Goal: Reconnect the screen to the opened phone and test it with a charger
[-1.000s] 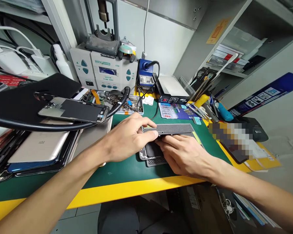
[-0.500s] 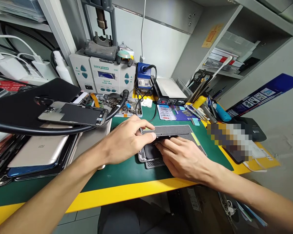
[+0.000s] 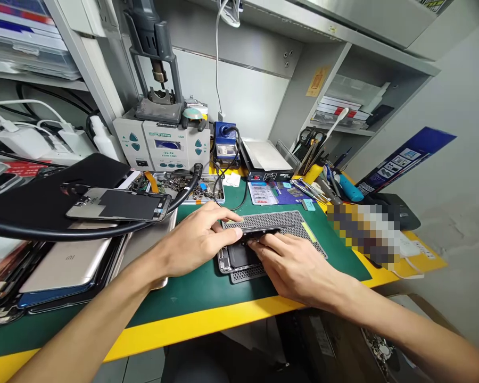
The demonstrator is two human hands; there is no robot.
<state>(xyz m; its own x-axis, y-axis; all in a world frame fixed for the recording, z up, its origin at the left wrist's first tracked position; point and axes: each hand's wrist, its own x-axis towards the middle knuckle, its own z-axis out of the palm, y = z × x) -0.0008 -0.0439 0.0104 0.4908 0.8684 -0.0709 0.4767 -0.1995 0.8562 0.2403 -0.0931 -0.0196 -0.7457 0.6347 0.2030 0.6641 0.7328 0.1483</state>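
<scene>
Well to the left of the left hand, a pile of phones (image 3: 69, 258) sits on the green bench (image 3: 191, 298), with a loose phone screen (image 3: 115, 205) above it near a thick black hose (image 3: 183, 199), and neither hand is touching any of it. Closer in, just beyond the left hand, a tray of small parts (image 3: 222, 193) lies untouched too.

Now to the middle of the action! The left hand (image 3: 203, 236) has thumb and forefinger apparently clamped on the left end of a raised panel (image 3: 263, 230), which is tipped up rather than lying flat. Just below that grip, between the two hands, comes the opened phone (image 3: 241, 255), resting on a perforated mat (image 3: 271, 218), its dark insides on show. So the score as it stands: opening looks done, but the panel is not down, and the phone is not shut.

Across to the right hand (image 3: 299, 266), fingers curled close together and tucked beneath the panel, tips hidden; whether they pinch anything, I cannot tell. That is the busy spot, I judge, and the work under there looks unfinished; what is joined or loose stays out of sight.

Farther out, beyond the right hand, a cluster of tools (image 3: 317, 173) stands unused, and off to its right lies a pixelated object (image 3: 363, 234), too obscured to name.
</scene>
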